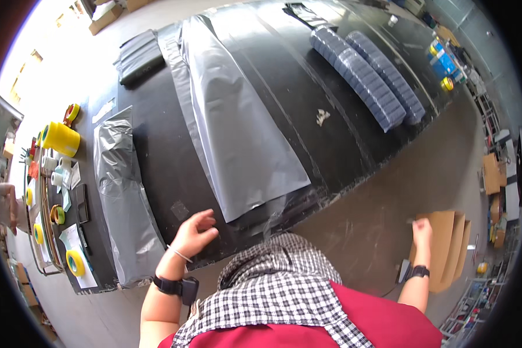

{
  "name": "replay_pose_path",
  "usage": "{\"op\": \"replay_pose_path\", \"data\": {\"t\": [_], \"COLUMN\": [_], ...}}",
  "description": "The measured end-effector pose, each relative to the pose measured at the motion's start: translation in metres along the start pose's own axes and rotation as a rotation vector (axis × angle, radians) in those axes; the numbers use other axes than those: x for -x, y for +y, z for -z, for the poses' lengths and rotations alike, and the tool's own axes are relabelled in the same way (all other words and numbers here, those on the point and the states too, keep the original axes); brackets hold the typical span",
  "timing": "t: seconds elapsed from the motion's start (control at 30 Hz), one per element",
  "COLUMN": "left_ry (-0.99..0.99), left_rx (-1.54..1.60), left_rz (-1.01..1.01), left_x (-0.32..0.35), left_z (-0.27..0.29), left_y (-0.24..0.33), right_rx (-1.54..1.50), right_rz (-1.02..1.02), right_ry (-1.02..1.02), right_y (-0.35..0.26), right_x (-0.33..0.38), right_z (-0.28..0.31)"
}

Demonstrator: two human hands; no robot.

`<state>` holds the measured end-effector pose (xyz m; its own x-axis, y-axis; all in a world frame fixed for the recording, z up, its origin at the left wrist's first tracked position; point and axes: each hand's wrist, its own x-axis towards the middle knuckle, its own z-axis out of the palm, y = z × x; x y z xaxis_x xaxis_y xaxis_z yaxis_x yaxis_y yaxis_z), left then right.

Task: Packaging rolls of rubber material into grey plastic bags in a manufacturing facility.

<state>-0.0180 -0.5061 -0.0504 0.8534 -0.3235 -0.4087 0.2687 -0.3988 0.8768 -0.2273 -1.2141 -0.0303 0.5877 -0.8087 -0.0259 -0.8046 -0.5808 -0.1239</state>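
My left hand [196, 234] hovers at the near edge of the black table [168, 145], fingers apart and slightly bent, with nothing in it. Just beyond it lies a long grey plastic bag [243, 133], flat and creased, stretching toward the far side. Left of that hand is a second grey plastic bag [122, 191], bulging somewhat at its far part. Off to the right, away from the table, my right hand [422, 231] is closed beside brown cardboard boxes [446, 255]. A small blurred bit shows at its fingertips, too unclear to name.
Two long dark-blue bundles in clear wrap [359, 75] lie at the table's right. Folded dark plastic [139, 58] rests at the far left. Yellow tape rolls [61, 139] stand along the left edge. Torn scraps [322, 117] sit mid-table. Shelving [481, 313] lines the right.
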Motion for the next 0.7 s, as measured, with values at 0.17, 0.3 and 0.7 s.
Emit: {"op": "replay_pose_path", "data": {"t": [0.17,0.3,0.7], "left_ry": [-0.236,-0.298,-0.108], "left_rx": [0.288,0.214,0.118], "left_rz": [0.119,0.134,0.182], "left_x": [-0.015,-0.01,0.003], "left_z": [0.006,-0.029,-0.048], "left_y": [0.013,0.006,-0.015], "right_rx": [-0.528,-0.312,-1.037], "right_rz": [0.467,0.701,0.372], "right_ry": [-0.931,-1.059,-1.489], "right_y": [-0.29,-0.377,-0.299], "right_x": [0.097,0.17,0.167], "right_z": [0.001,-0.008,-0.054]}}
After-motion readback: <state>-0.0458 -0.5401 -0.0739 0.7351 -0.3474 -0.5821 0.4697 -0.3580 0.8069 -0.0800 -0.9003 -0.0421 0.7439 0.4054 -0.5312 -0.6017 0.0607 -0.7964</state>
